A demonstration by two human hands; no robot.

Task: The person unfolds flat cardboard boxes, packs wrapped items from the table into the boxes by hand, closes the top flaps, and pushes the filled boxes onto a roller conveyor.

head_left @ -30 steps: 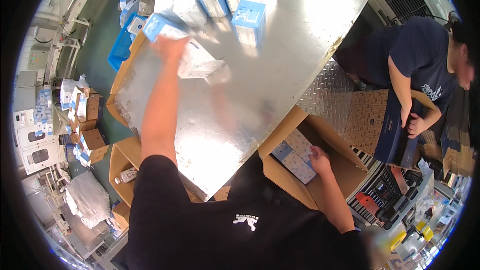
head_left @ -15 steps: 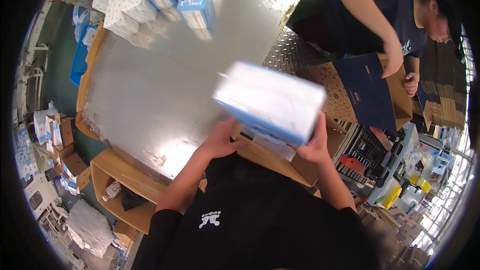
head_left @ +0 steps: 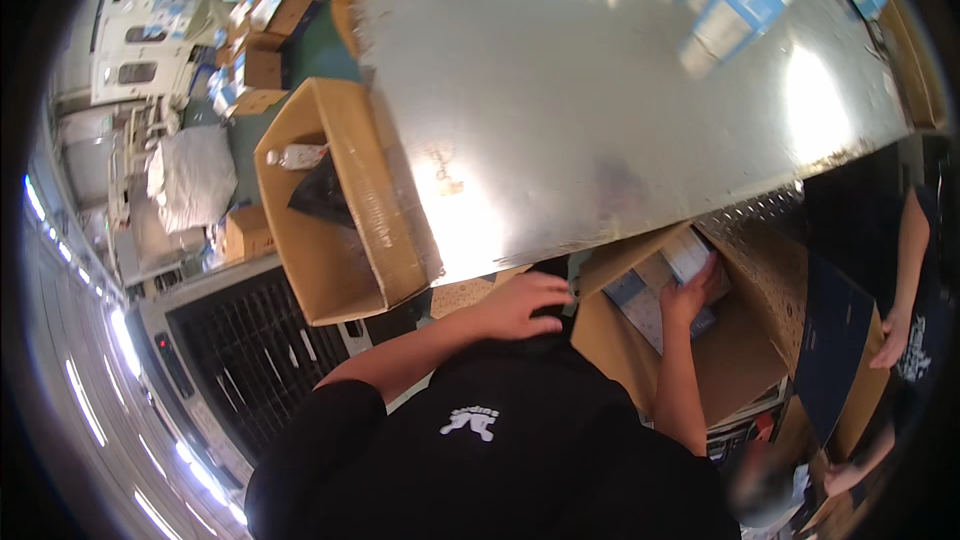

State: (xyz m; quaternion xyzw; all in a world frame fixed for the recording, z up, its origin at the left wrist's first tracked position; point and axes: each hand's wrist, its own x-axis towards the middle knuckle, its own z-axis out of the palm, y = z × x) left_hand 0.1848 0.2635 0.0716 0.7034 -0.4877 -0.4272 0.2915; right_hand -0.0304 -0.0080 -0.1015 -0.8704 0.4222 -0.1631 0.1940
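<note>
Right hand [head_left: 690, 292] fingers spread, pressing white-and-blue rectangular carton [head_left: 672, 285] inside open brown cardboard box [head_left: 740, 360], left hand [head_left: 520, 305] open, empty, at shiny metal table [head_left: 600, 120] edge.

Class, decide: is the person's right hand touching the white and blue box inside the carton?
Touching. The head view shows the right hand pressed on the white and blue box in the carton.

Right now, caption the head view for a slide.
Right hand presses a blue-and-white box into a carton; left hand rests at the steel table edge.
</note>
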